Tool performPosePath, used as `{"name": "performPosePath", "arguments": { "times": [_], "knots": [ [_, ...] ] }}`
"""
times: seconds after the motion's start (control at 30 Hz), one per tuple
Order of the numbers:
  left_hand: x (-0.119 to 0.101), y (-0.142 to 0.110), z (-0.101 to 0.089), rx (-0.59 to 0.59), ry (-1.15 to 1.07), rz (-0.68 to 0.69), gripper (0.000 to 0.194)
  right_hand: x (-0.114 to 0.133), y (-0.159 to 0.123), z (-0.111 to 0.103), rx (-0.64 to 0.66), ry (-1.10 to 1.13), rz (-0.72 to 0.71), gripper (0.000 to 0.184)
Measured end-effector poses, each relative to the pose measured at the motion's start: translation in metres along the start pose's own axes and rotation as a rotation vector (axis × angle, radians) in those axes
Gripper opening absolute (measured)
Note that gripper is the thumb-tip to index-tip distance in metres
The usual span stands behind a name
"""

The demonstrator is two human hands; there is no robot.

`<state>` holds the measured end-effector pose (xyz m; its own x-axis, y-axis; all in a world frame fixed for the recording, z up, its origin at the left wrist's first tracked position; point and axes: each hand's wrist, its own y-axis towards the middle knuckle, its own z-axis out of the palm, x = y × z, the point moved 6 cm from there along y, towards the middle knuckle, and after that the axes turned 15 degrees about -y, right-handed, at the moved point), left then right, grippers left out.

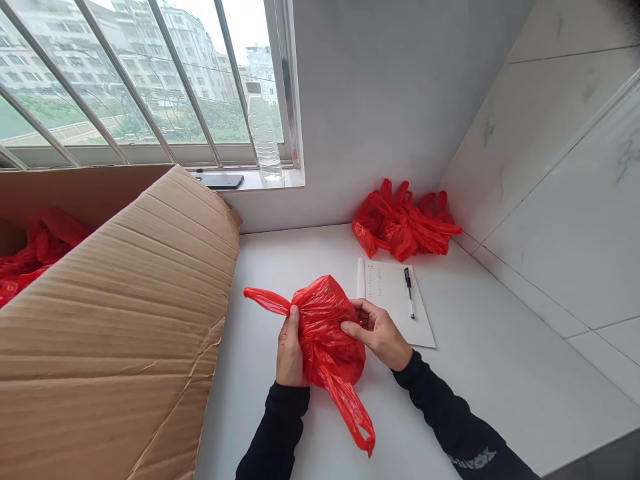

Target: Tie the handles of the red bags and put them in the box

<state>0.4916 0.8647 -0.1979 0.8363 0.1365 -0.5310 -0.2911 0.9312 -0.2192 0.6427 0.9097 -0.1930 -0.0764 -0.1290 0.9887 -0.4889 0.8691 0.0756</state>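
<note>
Between my two hands is a red plastic bag [327, 313], crumpled and bulging, above the white table. What fills it is hidden by the plastic. My left hand [291, 350] grips its left side, thumb on top near the base of one handle that sticks out to the left. The other handle loop hangs down toward the table's front. On the right side of the bag, my right hand [380, 333] pinches the plastic between thumb and fingers.
A large cardboard box [125, 320] with red bags [50, 233] inside stands at left. Behind my right hand lie a notebook [387, 293] and pen [409, 290]. More red bags [405, 223] are piled by the wall. A bottle [263, 133] and phone [220, 181] rest on the windowsill.
</note>
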Motion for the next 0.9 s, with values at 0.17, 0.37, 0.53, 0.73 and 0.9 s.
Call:
{"name": "performPosePath", "arguments": {
  "times": [0.17,0.37,0.53,0.73,0.9],
  "knots": [
    [0.003,-0.001,0.000,0.031,0.035,-0.010,0.039,-0.004,0.002,-0.003,-0.022,-0.017,0.010,0.028],
    [0.005,0.000,-0.007,-0.029,0.062,-0.005,0.042,-0.003,0.001,-0.003,-0.011,-0.079,-0.003,0.030],
    [0.006,0.003,-0.012,-0.038,0.072,-0.008,0.041,0.000,-0.002,-0.009,-0.133,-0.123,-0.002,0.035],
    [0.001,-0.006,0.007,0.085,0.055,0.046,0.046,0.026,-0.015,-0.013,-0.337,-0.402,-0.156,0.050],
    [0.006,-0.018,0.024,0.313,0.250,-0.060,0.044,0.026,-0.012,0.004,-0.032,-0.306,-0.116,0.076]
  ]
}}
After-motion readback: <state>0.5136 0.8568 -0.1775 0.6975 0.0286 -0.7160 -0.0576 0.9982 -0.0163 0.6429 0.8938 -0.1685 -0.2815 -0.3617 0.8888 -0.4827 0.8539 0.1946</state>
